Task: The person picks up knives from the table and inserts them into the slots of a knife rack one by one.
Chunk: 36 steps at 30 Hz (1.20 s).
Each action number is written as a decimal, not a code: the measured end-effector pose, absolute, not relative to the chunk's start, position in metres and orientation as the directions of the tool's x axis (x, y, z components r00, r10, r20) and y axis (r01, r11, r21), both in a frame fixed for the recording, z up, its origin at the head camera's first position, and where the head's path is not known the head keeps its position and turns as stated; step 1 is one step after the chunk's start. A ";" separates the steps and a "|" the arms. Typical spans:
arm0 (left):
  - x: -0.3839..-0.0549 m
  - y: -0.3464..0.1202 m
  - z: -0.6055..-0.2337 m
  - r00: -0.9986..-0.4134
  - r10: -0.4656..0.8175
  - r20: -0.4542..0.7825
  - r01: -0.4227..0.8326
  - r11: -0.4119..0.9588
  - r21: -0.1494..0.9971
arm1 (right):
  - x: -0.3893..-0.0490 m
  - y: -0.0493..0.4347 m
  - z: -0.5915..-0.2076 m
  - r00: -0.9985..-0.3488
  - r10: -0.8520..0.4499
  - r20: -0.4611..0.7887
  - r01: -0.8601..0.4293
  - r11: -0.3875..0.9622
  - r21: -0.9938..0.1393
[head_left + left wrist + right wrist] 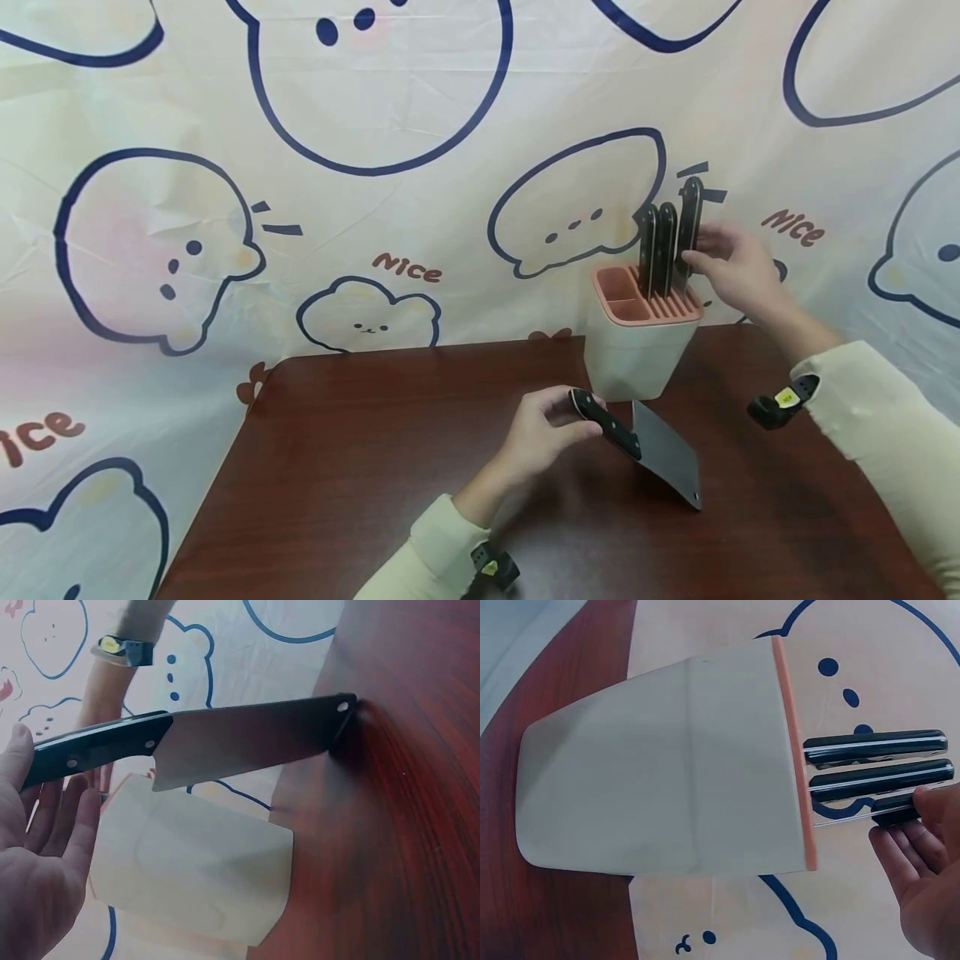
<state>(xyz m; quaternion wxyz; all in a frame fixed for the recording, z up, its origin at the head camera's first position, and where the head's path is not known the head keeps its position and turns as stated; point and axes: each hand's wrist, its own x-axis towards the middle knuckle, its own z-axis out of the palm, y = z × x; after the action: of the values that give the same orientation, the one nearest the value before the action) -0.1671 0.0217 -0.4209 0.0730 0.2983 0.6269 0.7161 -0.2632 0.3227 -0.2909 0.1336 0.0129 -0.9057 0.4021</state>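
My left hand (542,432) grips the black handle of a cleaver (669,457), its broad grey blade slanting down to the right. In the left wrist view, the cleaver's (247,739) far blade corner meets or nearly meets the tabletop. At the white knife holder (633,358) with a pink slotted top, my right hand (738,265) pinches the black handle of a knife (691,217). That knife stands higher than the other two knives (664,246); in the right wrist view a strip of its blade (844,820) shows above the rim. The rest of its blade is hidden inside.
A dark reddish-brown table (360,467) lies under both hands. Behind it hangs a pale cloth (375,208) with cartoon outlines, close behind the holder. The pink top has an open compartment (618,285) left of the slots.
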 end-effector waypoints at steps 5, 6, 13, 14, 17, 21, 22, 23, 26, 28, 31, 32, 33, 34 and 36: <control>-0.167 0.021 -0.415 -0.807 0.459 0.371 0.288 -0.243 0.926 | -0.262 0.325 -0.296 -0.973 0.073 0.217 -0.112 0.676 -0.729; -0.167 0.020 -0.415 -0.808 0.455 0.374 0.289 -0.247 0.925 | -0.262 0.325 -0.297 -0.974 0.070 0.214 -0.111 0.680 -0.725; -0.168 0.015 -0.409 -0.806 0.434 0.402 0.310 -0.268 0.912 | -0.259 0.328 -0.305 -0.980 0.038 0.194 -0.115 0.689 -0.715; -0.168 0.015 -0.408 -0.804 0.432 0.408 0.317 -0.270 0.909 | -0.259 0.328 -0.305 -0.981 0.033 0.190 -0.115 0.688 -0.716; -0.169 0.012 -0.406 -0.798 0.431 0.421 0.332 -0.270 0.904 | -0.259 0.328 -0.308 -0.982 0.014 0.188 -0.127 0.688 -0.715; -0.168 0.008 -0.403 -0.792 0.428 0.435 0.347 -0.271 0.898 | -0.258 0.328 -0.310 -0.982 -0.003 0.189 -0.140 0.686 -0.714; -0.168 0.007 -0.402 -0.792 0.426 0.438 0.349 -0.273 0.896 | -0.258 0.329 -0.310 -0.982 -0.004 0.189 -0.140 0.687 -0.713; -0.168 0.006 -0.401 -0.791 0.424 0.441 0.353 -0.272 0.895 | -0.258 0.329 -0.310 -0.982 -0.006 0.189 -0.141 0.688 -0.712; -0.168 0.004 -0.398 -0.790 0.425 0.442 0.353 -0.274 0.895 | -0.259 0.329 -0.310 -0.982 -0.010 0.191 -0.144 0.693 -0.706; -0.168 0.002 -0.397 -0.789 0.428 0.441 0.354 -0.270 0.895 | -0.259 0.329 -0.310 -0.982 -0.014 0.190 -0.146 0.697 -0.702; -0.168 -0.001 -0.394 -0.778 0.432 0.456 0.369 -0.273 0.889 | -0.258 0.329 -0.310 -0.982 -0.018 0.186 -0.145 0.705 -0.694; -0.168 -0.002 -0.393 -0.776 0.432 0.460 0.374 -0.272 0.887 | -0.257 0.329 -0.310 -0.983 -0.019 0.183 -0.142 0.709 -0.691; -0.168 -0.003 -0.391 -0.775 0.430 0.464 0.379 -0.272 0.885 | -0.256 0.329 -0.310 -0.983 -0.020 0.180 -0.140 0.713 -0.687; -0.168 -0.004 -0.390 -0.773 0.428 0.468 0.384 -0.271 0.883 | -0.256 0.330 -0.310 -0.984 -0.022 0.178 -0.139 0.716 -0.684; -0.168 -0.007 -0.388 -0.774 0.427 0.468 0.386 -0.268 0.883 | -0.254 0.330 -0.309 -0.985 -0.021 0.171 -0.133 0.723 -0.678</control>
<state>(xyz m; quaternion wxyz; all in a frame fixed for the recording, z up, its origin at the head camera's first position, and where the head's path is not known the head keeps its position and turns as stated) -0.1677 -0.0074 -0.3878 0.0141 0.3360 0.6047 0.7220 -0.2543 0.3303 -0.3095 0.0756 0.0418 -0.9250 0.3700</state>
